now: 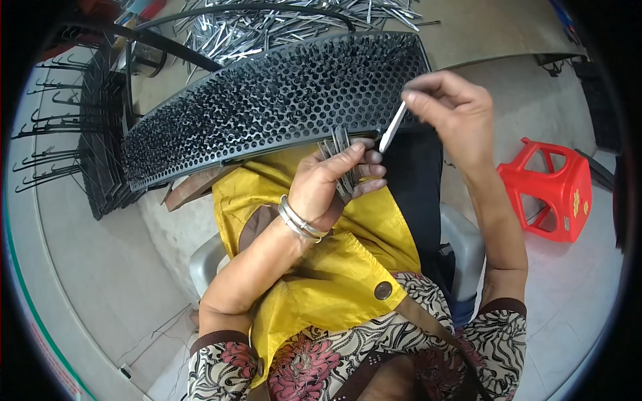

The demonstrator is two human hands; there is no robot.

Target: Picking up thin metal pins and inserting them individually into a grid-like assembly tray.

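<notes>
The left hand [328, 172] clasps a bunch of thin metal strips [342, 144]; the right hand [458, 103] pinches one pale strip [394, 127] by its upper end. A curved black perforated rack [334, 120] lies just beyond, a black bar [177, 49] slanting to its far edge, a metal pile [247, 30] behind. Black hooked frames [100, 140] crowd the left; a red plastic stool [558, 184] at right wears a small label [566, 222], unreadable from here.

Apron [334, 264] yellow; stool [576, 180] red; tray [354, 103] black; shirt [304, 367] pink-flowered; held strip [393, 127] seemingly silvery.
</notes>
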